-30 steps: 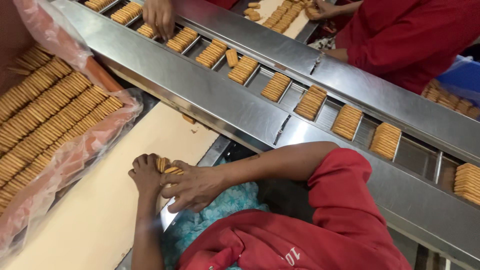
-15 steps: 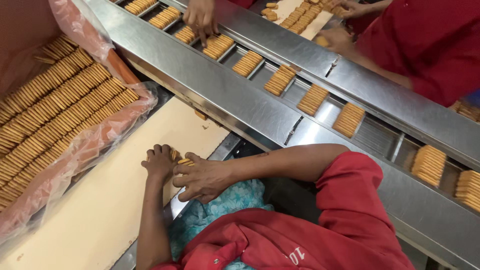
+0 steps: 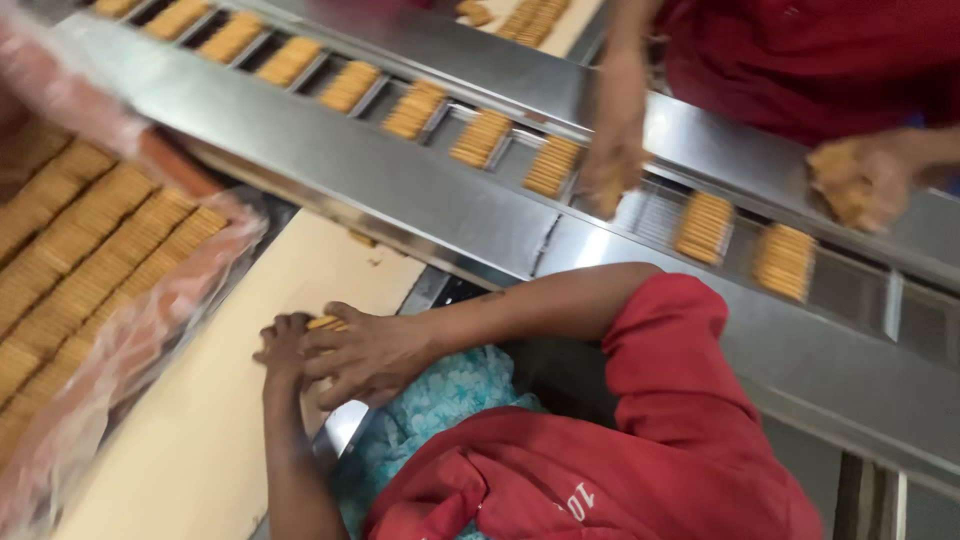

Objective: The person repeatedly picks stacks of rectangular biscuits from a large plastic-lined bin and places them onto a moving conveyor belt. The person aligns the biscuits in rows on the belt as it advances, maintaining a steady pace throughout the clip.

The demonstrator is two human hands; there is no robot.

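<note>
My left hand (image 3: 285,345) and my right hand (image 3: 372,355) press together around a short stack of golden biscuits (image 3: 325,323), which is mostly hidden between them. They rest on the right edge of a beige board (image 3: 190,440). My right arm in a red sleeve reaches in from the right; my left forearm comes up from below.
A steel conveyor (image 3: 330,150) runs diagonally, carrying several biscuit stacks (image 3: 480,138) in slots. A tray lined with pink plastic (image 3: 90,250) holds rows of biscuits at left. A co-worker in red has one hand (image 3: 610,170) on the conveyor and another hand (image 3: 860,180) holding biscuits.
My hands stay clasped on the biscuit stack. The view has shifted, and the co-worker's hands have moved right along the conveyor, one now holding biscuits.
</note>
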